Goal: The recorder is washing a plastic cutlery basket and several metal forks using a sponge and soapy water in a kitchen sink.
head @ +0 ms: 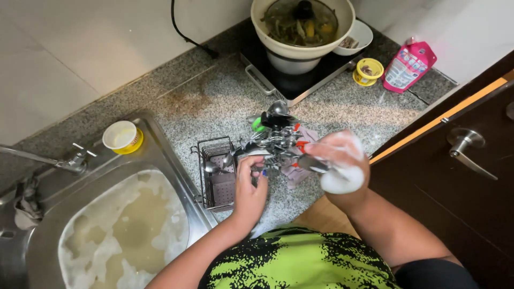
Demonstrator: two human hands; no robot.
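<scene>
**Ana:** Head view, starting at the left: a steel sink full of cloudy, foamy water, a tap over its back edge and a small yellow tub on the rim. What comes next to it?

**Ben:** A wire cutlery rack stands on the granite counter, just beside the sink. Right above it the left hand is closed around the handles of a bundle of cutlery, spoons and other utensils fanned out upward.

**Ana:** And the right hand?

**Ben:** The right hand is thick with suds, fingers curled around something foamy pressed against the bundle; whether that is a sponge I cannot tell. A folded cloth lies under the cutlery.

**Ana:** So which step is it?

**Ben:** I'd judge soaping, piece by piece. A sensible next move would call for a firm left grip, since wet handles slip, and a steady stroke along each piece.

**Ana:** Farther right?

**Ben:** A lidded pot on a hob, a pink refill pouch, then a dark cabinet door.
</scene>
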